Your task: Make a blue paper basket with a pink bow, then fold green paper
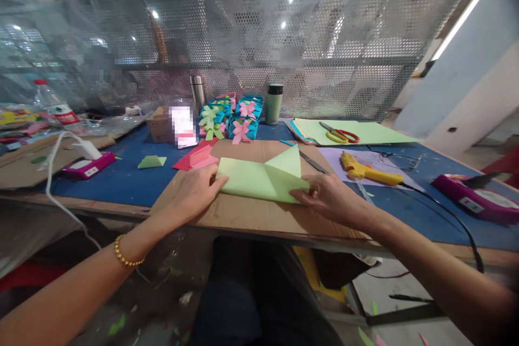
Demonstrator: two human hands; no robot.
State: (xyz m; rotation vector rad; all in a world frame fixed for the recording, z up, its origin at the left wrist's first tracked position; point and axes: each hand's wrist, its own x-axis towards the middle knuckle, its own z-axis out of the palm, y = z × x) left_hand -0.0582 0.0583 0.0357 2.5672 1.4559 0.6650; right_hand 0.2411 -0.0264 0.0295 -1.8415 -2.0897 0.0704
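Paper, left hand with fingers pinching its left edge, right hand with fingers gripping its right corner, cardboard beneath

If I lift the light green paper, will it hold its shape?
The light green paper probably weighs little, since it looks like a thin sheet. It will likely bend easily: part of it bows up near the right hand. The near edge, which looks folded over, may stay straighter.
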